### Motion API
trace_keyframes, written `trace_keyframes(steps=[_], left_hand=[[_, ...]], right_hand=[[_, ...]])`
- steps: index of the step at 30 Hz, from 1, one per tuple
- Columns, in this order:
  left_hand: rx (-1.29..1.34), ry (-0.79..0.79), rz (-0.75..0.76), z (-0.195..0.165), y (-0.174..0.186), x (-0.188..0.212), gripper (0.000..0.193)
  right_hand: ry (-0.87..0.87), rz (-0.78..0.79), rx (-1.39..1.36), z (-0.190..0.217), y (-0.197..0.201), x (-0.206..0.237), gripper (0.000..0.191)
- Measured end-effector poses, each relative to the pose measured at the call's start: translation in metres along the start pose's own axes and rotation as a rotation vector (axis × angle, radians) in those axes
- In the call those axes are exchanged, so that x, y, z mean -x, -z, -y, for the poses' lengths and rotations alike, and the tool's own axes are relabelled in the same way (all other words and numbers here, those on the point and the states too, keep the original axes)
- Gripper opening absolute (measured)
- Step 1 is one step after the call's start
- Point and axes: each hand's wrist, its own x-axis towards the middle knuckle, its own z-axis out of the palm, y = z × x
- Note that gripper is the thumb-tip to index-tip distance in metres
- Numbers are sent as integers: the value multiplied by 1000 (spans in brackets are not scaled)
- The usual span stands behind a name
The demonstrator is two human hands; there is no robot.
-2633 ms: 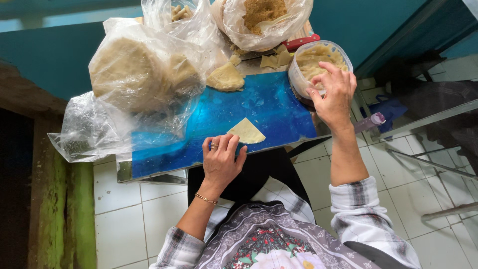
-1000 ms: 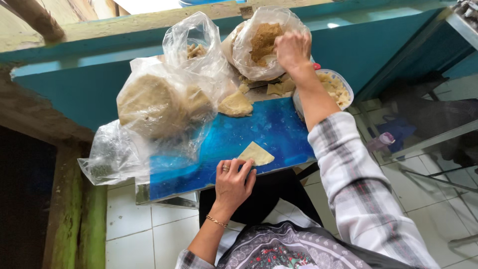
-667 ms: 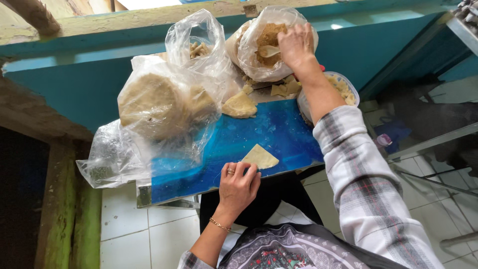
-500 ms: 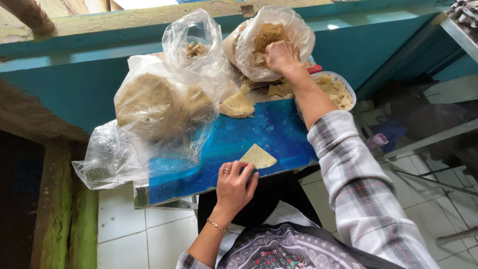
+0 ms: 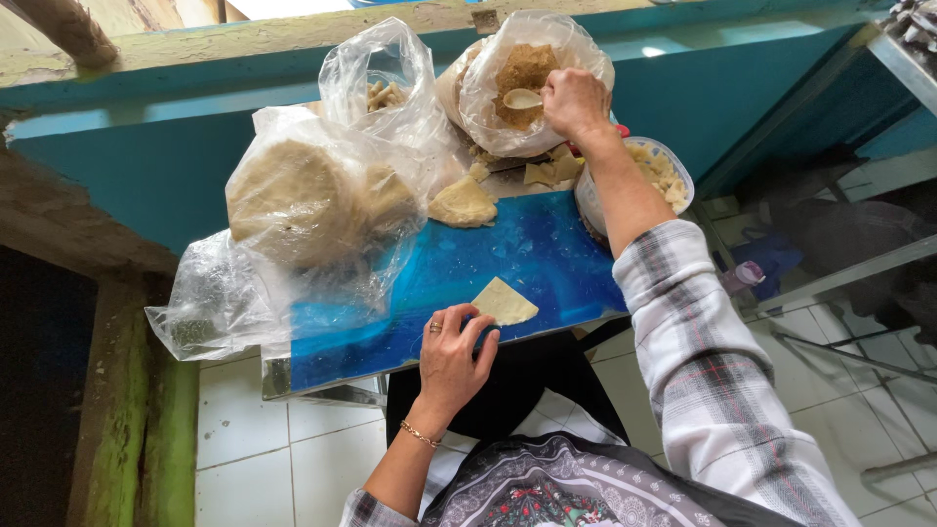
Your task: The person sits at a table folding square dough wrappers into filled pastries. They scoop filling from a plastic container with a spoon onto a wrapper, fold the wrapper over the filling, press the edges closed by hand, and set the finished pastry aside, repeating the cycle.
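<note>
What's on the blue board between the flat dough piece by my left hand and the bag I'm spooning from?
Head view: mostly bare blue board, then a folded dough wedge and small dough scraps just before the bag of brown filling.

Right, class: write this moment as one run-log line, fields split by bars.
left hand: fingertips on dough sheet | right hand: holds spoon in filling bag | blue board: under sheet

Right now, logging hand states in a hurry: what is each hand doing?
Left hand: open, fingertips resting on the flat dough wrapper.
Right hand: closed on a spoon inside the bag of brown filling.
</note>
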Motion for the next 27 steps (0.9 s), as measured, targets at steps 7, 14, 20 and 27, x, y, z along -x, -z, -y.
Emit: trace_keyframes(steps=[7, 14, 20, 27], left_hand=[[-6, -15, -22, -1, -4, 2, 15], [-6, -44, -14, 0, 0, -1, 16], [-8, -48, -11, 2, -1, 2, 18], [-111, -94, -29, -1, -3, 2, 14]], right_hand=[[35, -126, -32, 4, 13, 11, 21], [157, 91, 199, 42, -15, 2, 28], [-22, -92, 6, 5, 2, 2, 26], [-43, -307, -182, -15, 39, 27, 22]])
